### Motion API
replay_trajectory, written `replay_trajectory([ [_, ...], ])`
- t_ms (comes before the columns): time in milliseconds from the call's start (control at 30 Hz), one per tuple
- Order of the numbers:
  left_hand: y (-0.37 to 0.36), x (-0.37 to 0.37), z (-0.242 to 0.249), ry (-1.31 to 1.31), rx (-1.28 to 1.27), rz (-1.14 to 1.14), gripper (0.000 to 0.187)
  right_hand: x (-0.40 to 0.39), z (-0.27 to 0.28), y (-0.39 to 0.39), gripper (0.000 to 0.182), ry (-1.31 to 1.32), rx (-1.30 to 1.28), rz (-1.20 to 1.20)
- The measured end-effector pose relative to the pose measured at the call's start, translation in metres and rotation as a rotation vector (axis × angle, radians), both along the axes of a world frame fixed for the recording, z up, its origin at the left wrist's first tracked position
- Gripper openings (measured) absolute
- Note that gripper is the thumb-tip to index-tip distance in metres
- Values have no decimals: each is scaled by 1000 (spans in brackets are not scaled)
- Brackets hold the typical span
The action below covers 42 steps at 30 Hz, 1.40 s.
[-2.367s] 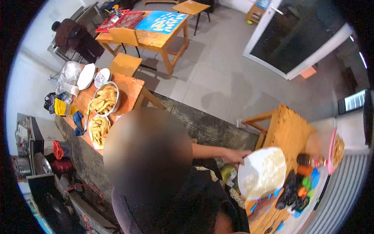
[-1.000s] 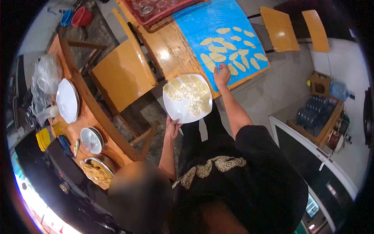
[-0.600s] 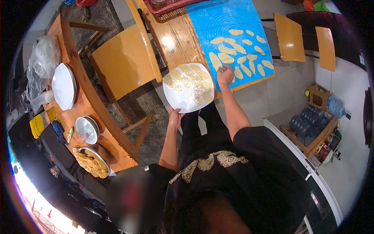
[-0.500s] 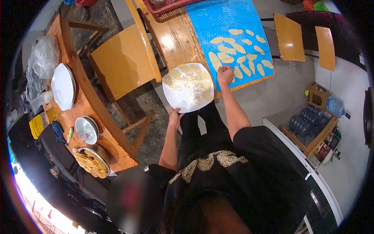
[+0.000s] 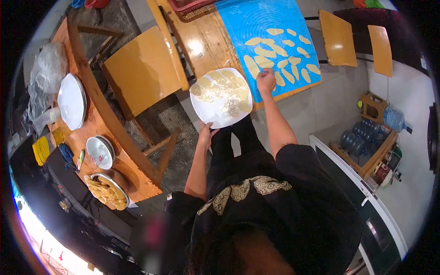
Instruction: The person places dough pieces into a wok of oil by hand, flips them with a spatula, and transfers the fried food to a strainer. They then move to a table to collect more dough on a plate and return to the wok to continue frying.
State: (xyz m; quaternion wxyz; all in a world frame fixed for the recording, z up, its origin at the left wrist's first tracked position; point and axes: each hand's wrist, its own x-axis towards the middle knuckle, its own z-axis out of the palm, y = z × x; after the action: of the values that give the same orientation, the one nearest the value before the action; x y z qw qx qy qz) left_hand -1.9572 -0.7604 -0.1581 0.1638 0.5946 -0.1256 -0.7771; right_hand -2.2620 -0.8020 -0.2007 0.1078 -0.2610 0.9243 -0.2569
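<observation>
A white plate (image 5: 217, 120) carries flat pale dough pieces (image 5: 207, 83) and a heap of white flour (image 5: 231, 108). My left hand (image 5: 207, 134) grips the plate's near edge, thumb on top. On the blue mat (image 5: 247, 25) lie several flat, elongated dough pieces (image 5: 278, 50). My right hand (image 5: 266, 81) is over the mat's near part, fingers pinched together at the edge of a dough piece (image 5: 263, 62); the fingertips are small in view, and what they hold cannot be made out.
Wooden chairs stand left (image 5: 140, 73) and right (image 5: 337, 39) of the table (image 5: 197, 50). A red tray (image 5: 190, 8) is at the back. The left table holds stacked plates (image 5: 71, 101), bowls (image 5: 99, 153) and a food-filled bowl (image 5: 106, 191). Water bottles (image 5: 353, 142) stand right.
My right hand has shifted slightly up the mat to another dough piece. The whole view has moved a little; my left hand still holds the plate.
</observation>
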Motion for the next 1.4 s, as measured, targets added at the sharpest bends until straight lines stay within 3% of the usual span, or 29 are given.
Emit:
replay_trajectory([
  [167, 5, 3, -10, -1, -28, -22, 44, 0, 4, 4, 20, -20, -38, 13],
  [200, 5, 5, -13, 8, -32, -18, 44, 0, 7, 7, 18, 76, -89, 70],
  [333, 6, 9, -19, 49, -34, 16, 39, 12, 16, 23, 17, -32, -141, 201],
  [467, 18, 22, -49, 84, 10, -58, 54, 35, 30, 58, 16, -185, -142, 461],
  [500, 25, 25, -59, 88, -4, -48, 57, 45, 56, 60, 15, -109, -56, 553],
  [567, 46, 30, -70, 80, -53, 46, 64, 41, 47, 83, 18, -189, -151, 590],
  [633, 60, 44, -20, 124, -59, 157, 68, 32, 56, 100, 23, -134, 46, 691],
  [767, 117, 81, 32, 131, -69, 160, 66, 37, 76, 96, 22, -160, 91, 776],
  [900, 204, 112, 84, 128, -48, 468, 62, 20, 48, 77, 20, -174, -20, 1040],
  [1033, 318, 144, 113, 105, -85, 826, 64, 73, 58, 48, 38, -403, 337, 1244],
  [1067, 345, 151, 124, 110, -129, 967, 63, 97, 68, 40, 47, -360, 608, 1330],
  [1167, 412, 180, 174, -4, -201, 1291, 60, 172, 46, 53, 36, -73, 372, 1654],
  [1233, 469, 207, 176, -40, -335, 1503, 57, 252, 81, 87, 23, -270, -54, 1753],
  [1333, 550, 258, 184, -223, -441, 1784, 52, 321, 47, 117, 13, -330, 511, 2071],
  [1367, 577, 278, 186, -329, -468, 1860, 52, 361, 43, 126, 14, -261, 651, 2203],
  [1400, 601, 301, 204, -357, -496, 1877, 52, 409, 62, 150, 19, -99, 679, 2151],
])
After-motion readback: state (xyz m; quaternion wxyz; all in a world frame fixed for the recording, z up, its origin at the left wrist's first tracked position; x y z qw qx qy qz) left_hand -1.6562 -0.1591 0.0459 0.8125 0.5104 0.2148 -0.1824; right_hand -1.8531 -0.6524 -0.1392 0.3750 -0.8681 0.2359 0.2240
